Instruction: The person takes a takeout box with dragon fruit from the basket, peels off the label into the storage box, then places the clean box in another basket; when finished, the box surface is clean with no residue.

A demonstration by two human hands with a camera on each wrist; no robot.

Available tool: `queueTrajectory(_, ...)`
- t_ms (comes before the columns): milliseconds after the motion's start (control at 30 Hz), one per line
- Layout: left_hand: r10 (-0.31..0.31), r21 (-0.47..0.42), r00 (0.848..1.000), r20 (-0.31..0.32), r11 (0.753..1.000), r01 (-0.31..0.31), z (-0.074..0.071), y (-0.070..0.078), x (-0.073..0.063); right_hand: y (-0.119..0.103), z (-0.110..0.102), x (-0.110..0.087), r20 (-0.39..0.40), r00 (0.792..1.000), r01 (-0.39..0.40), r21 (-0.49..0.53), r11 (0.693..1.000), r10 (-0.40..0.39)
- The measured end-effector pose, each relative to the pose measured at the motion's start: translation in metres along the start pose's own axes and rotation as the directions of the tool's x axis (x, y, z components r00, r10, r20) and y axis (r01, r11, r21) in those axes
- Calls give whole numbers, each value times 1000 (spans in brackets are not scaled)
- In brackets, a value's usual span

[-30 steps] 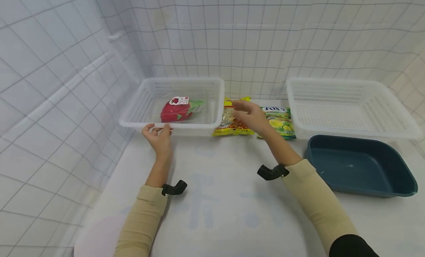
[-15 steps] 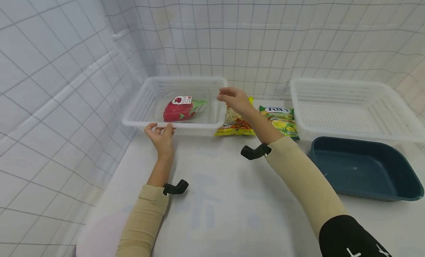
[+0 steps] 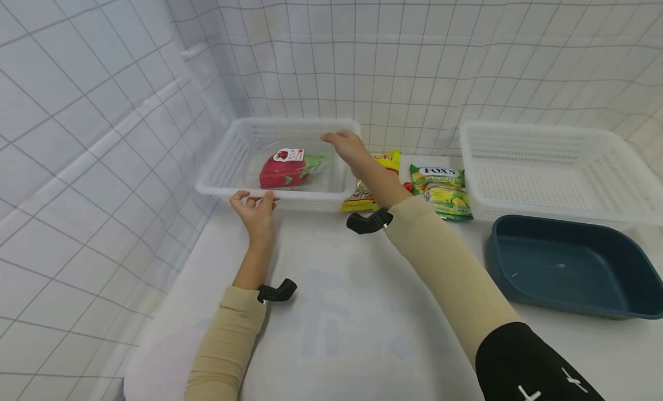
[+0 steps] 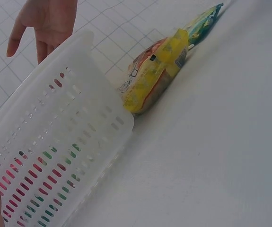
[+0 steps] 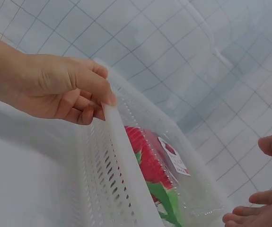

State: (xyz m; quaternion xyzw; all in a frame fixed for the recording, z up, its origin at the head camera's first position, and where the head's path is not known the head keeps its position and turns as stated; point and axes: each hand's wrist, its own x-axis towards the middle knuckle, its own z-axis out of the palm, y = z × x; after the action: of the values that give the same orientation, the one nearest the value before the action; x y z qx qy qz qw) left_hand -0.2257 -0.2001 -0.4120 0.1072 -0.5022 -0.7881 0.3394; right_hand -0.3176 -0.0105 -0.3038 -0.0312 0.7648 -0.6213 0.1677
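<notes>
My left hand (image 3: pixel 257 218) grips the front rim of a white perforated basket (image 3: pixel 316 197), thumb over the edge and fingers curled below it. The right wrist view shows that left-hand grip (image 5: pixel 62 90) from the side. A red dragon fruit (image 3: pixel 282 172) with green tips, in a clear package with a white label, lies in the basket. My right hand (image 3: pixel 352 149) is over the basket's right end and holds nothing. In the left wrist view, this right hand (image 4: pixel 50 23) has its fingers extended just beyond the rim.
A yellow snack bag (image 3: pixel 357 201) lies against the basket's right side, partly hidden by my right forearm. Farther right are a green FOX'S bag (image 3: pixel 441 194), a second white basket (image 3: pixel 559 214) and a dark blue tub (image 3: pixel 570 303). Gridded white sheeting (image 3: pixel 404 73) rises behind.
My right hand has moved left, from above the yellow snack bag to over the basket's right end. The left hand keeps its grip on the rim. The camera view has shifted slightly.
</notes>
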Motion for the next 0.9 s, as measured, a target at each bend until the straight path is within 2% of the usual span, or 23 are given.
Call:
queueTrajectory(200,2,0,1000,2,1000,-2,0,-1,1,5,12,8,30,998,-58,36,998,57)
queueTrajectory(400,-2,-13,1000,-3,1000,2,-1,-1,1,11,18,9,69,992,-110,114,987,102)
queueTrajectory(667,3,-1,1000,-1,1000,-3,-1,-2,2,17,23,9,70,984,-175,269,947,162)
queueTrajectory(900,-11,-13,1000,-10,1000,11,-1,-2,0,20,26,8,79,963,-269,287,920,257)
